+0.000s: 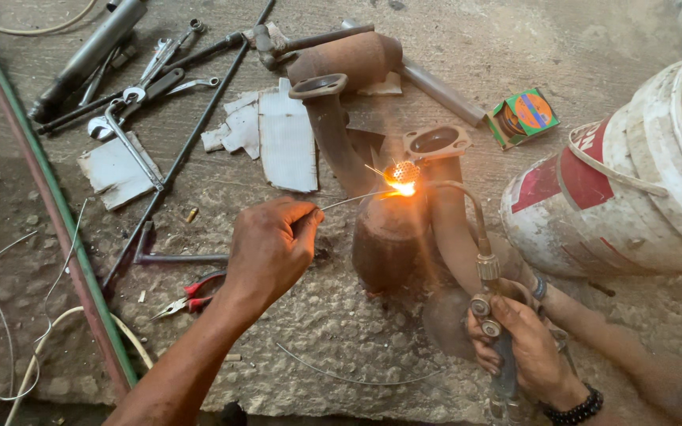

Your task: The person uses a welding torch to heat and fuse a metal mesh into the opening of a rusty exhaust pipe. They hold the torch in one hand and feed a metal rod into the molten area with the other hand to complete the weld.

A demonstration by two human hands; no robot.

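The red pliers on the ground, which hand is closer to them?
Left. The left hand hovers just up and right of the red pliers, pinching a thin wire rod. The right hand grips the torch, far off to the right.

The left hand [271,248] pinches a thin filler rod [354,198] whose tip meets the glowing spot on the rusty exhaust pipe [392,237]. Right of the pipe, the right hand [521,347] grips a gas torch [485,272]; further right lies a white bucket [633,181]

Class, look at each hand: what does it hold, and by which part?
The left hand pinches a thin filler rod at its near end. The right hand grips the gas torch by its handle.
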